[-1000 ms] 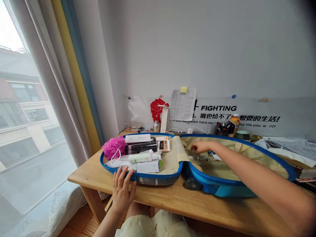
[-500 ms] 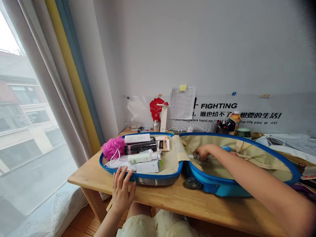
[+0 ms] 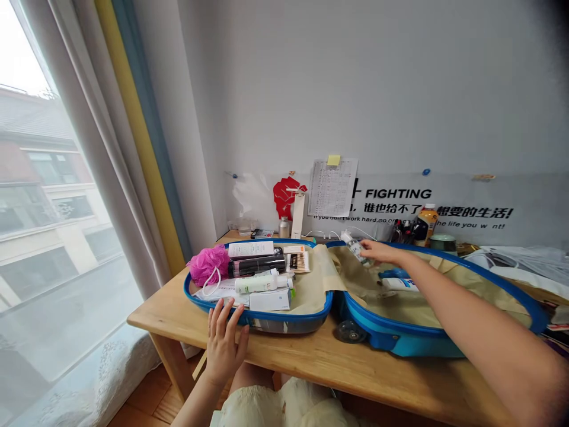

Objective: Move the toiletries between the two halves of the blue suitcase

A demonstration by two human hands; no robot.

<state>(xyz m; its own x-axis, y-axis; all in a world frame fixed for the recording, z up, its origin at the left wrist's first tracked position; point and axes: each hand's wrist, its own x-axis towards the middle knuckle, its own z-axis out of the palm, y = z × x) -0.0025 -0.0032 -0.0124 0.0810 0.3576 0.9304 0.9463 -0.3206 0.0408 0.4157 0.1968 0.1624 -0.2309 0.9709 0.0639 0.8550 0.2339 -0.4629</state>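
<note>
Two bare hands of ours work over an open blue hard-shell suitcase (image 3: 413,347), which lies flat on a wooden table (image 3: 178,308) with its halves side by side. Our right hand (image 3: 384,252) reaches in from the lower right and holds a small clear bottle (image 3: 355,249) above the far rim of the right half, near the hinge. Its fingers (image 3: 372,246) press together and pinch the bottle near its lower end. The bottle's long axis tilts, with its white cap end pointing to the upper left, toward the wall, and its base toward the lower right, at the fingertips. Our left hand (image 3: 224,347) stands at the near edge of the left half, fingers spread and empty, their tips against the blue rim. That half is packed with a pink bath pouf (image 3: 208,265), a black tube (image 3: 256,266), a white tube (image 3: 262,285) and a white box (image 3: 269,300). Below the bottle, in the right half, a white tube with blue markings (image 3: 400,284) lies on the beige lining (image 3: 448,302). An orange juice bottle (image 3: 427,225) stands beyond the suitcase toward the upper right, against the wall, and a window with curtains (image 3: 133,148) fills the left of the frame.
</note>
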